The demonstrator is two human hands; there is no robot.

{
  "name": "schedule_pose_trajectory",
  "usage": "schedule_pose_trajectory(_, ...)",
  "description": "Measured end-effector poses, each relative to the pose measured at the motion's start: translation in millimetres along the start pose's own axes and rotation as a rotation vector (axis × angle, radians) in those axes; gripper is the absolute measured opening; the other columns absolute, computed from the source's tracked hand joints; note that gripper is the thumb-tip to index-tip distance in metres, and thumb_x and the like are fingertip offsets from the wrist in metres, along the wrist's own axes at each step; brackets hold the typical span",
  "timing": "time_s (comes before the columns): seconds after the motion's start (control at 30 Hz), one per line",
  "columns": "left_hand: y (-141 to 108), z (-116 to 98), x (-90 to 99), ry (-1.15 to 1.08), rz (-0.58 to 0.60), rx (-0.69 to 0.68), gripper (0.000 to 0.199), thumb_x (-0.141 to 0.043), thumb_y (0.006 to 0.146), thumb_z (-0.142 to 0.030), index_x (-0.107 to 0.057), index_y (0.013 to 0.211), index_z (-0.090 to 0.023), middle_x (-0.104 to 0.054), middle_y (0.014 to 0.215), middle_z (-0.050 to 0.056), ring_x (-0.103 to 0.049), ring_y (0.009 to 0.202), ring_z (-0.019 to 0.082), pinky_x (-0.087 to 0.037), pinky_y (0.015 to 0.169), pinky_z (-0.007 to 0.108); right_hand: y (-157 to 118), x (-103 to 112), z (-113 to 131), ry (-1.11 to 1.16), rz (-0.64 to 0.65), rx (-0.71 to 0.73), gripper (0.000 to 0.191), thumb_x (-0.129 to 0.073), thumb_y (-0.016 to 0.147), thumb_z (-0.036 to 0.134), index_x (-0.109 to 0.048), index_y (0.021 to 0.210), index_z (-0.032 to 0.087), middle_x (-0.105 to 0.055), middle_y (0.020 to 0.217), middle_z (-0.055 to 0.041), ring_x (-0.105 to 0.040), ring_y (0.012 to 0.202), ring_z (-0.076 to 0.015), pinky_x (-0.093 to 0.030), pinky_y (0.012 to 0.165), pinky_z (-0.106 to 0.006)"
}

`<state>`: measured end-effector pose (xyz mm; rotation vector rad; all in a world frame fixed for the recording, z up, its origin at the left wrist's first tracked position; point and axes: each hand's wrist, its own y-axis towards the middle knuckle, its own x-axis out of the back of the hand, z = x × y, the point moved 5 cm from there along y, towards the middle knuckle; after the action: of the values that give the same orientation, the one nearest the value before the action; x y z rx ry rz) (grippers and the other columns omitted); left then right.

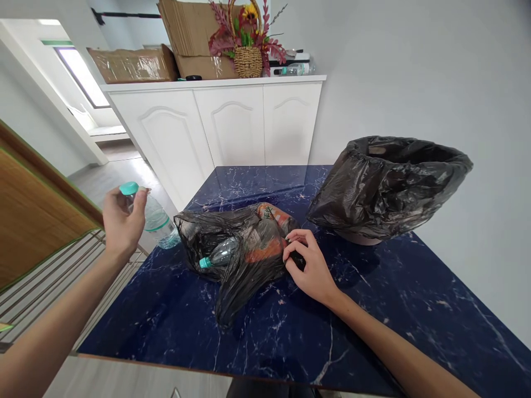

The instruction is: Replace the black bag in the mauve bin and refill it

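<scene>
My left hand (124, 221) is closed around the neck of a clear plastic bottle (156, 218) with a teal cap, tilted at the table's left edge. Beside it on the table lies a black plastic bag (238, 290), crumpled and open on its left side. In its mouth a smaller clear bottle (222, 252) with a teal cap shows. Orange-and-white containers (274, 214) show at the top of the bag and through its thin film. My right hand (307, 265) has its fingers curled against the bag's right side, pinching the film; the fingertips are partly hidden.
A bin lined with a black bag (373, 193) stands at the table's back right, near the wall. Behind the blue marbled table (166, 331) is a white cabinet (232, 121) bearing cardboard boxes (136, 65) and a flower basket (248, 61). A metal rack (53, 271) adjoins the left.
</scene>
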<state>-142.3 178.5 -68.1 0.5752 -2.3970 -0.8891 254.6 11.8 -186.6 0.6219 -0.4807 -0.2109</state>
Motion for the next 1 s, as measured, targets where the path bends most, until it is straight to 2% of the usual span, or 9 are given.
schedule_pose_trajectory(0.13, -19, -23, 26.0, 0.167, -0.147, -0.147, 0.07, -0.081, 0.088, -0.032, -0.042, 0.141, -0.008, -0.054, 0.149, 0.022, -0.056, 0.138, 0.026, -0.042, 0.123, 0.048, 0, 0, 0, 0.0, 0.001, -0.004, 0.017, -0.061, 0.093, 0.008, -0.064, 0.087, 0.024, -0.053, 0.123, -0.0102, -0.063, 0.115, -0.0278, -0.053, 0.105, -0.051)
schedule_pose_trajectory(0.2, -41, -47, 38.1, 0.304, -0.233, -0.337, 0.067, -0.081, 0.086, -0.037, -0.046, 0.136, -0.009, -0.054, 0.145, 0.021, -0.055, 0.137, 0.03, -0.044, 0.119, 0.051, -1, -1, 0, -0.002, 0.0, -0.007, 0.016, -0.061, 0.093, 0.009, -0.063, 0.087, 0.024, -0.053, 0.123, -0.0105, -0.063, 0.115, -0.0283, -0.053, 0.104, -0.05)
schedule_pose_trajectory(0.23, -53, -57, 38.4, 0.348, -0.191, -0.415, 0.057, -0.079, 0.089, -0.04, -0.051, 0.13, -0.011, -0.058, 0.138, 0.018, -0.057, 0.132, 0.03, -0.047, 0.116, 0.051, -1, -1, 0, -0.003, -0.001, -0.008, 0.016, -0.061, 0.093, 0.009, -0.064, 0.087, 0.024, -0.053, 0.123, -0.0105, -0.064, 0.116, -0.0285, -0.054, 0.104, -0.05)
schedule_pose_trajectory(0.3, -78, -68, 21.9, 0.385, 0.179, -0.472, 0.028, -0.065, 0.102, -0.042, -0.061, 0.117, -0.019, -0.068, 0.116, 0.008, -0.066, 0.114, 0.027, -0.052, 0.106, 0.046, -1, -1, 0, -0.003, -0.005, -0.005, 0.017, -0.061, 0.092, 0.008, -0.064, 0.086, 0.024, -0.053, 0.123, -0.0105, -0.064, 0.116, -0.0284, -0.053, 0.104, -0.049)
schedule_pose_trajectory(0.4, -121, -63, -10.7, 0.359, 0.732, -0.429, 0.034, -0.055, 0.107, -0.053, -0.065, 0.124, -0.025, -0.076, 0.115, 0.006, -0.071, 0.11, 0.027, -0.054, 0.102, 0.043, -1, -1, 0, -0.002, -0.011, 0.001, 0.018, -0.06, 0.092, 0.008, -0.064, 0.086, 0.024, -0.053, 0.123, -0.0101, -0.064, 0.114, -0.0278, -0.053, 0.105, -0.049)
schedule_pose_trajectory(0.47, -139, -55, -24.8, 0.352, 0.842, -0.383, 0.047, -0.054, 0.106, -0.061, -0.064, 0.133, -0.024, -0.077, 0.118, 0.009, -0.072, 0.114, 0.03, -0.054, 0.102, 0.045, -1, -1, 0, 0.0, -0.013, 0.005, 0.018, -0.06, 0.092, 0.008, -0.064, 0.087, 0.024, -0.053, 0.123, -0.0099, -0.065, 0.114, -0.0275, -0.053, 0.105, -0.049)
schedule_pose_trajectory(0.57, -151, -42, -37.5, 0.363, 0.87, -0.332, 0.057, -0.049, 0.105, -0.068, -0.063, 0.136, -0.022, -0.078, 0.11, 0.01, -0.074, 0.106, 0.032, -0.055, 0.098, 0.047, -1, -1, 0, 0.0, -0.012, 0.011, 0.018, -0.06, 0.093, 0.008, -0.064, 0.087, 0.024, -0.053, 0.123, -0.0098, -0.064, 0.115, -0.0274, -0.052, 0.105, -0.049)
schedule_pose_trajectory(0.77, -137, -59, -22.1, 0.305, 0.72, -0.217, 0.061, -0.056, 0.099, -0.074, -0.069, 0.131, -0.024, -0.078, 0.117, 0.01, -0.073, 0.111, 0.032, -0.054, 0.102, 0.047, 0, 0, -1, -0.002, -0.018, 0.019, 0.018, -0.06, 0.092, 0.006, -0.064, 0.087, 0.024, -0.053, 0.123, -0.0096, -0.064, 0.115, -0.0274, -0.052, 0.104, -0.049)
schedule_pose_trajectory(1.0, -102, -92, 57.9, 0.191, 0.148, 0.038, 0.045, -0.07, 0.093, -0.06, -0.074, 0.119, -0.023, -0.077, 0.114, 0.004, -0.073, 0.111, 0.028, -0.055, 0.11, 0.047, 0, -1, -1, -0.002, -0.015, 0.021, 0.018, -0.059, 0.093, 0.007, -0.064, 0.088, 0.024, -0.053, 0.123, -0.0097, -0.065, 0.116, -0.0269, -0.053, 0.105, -0.048)
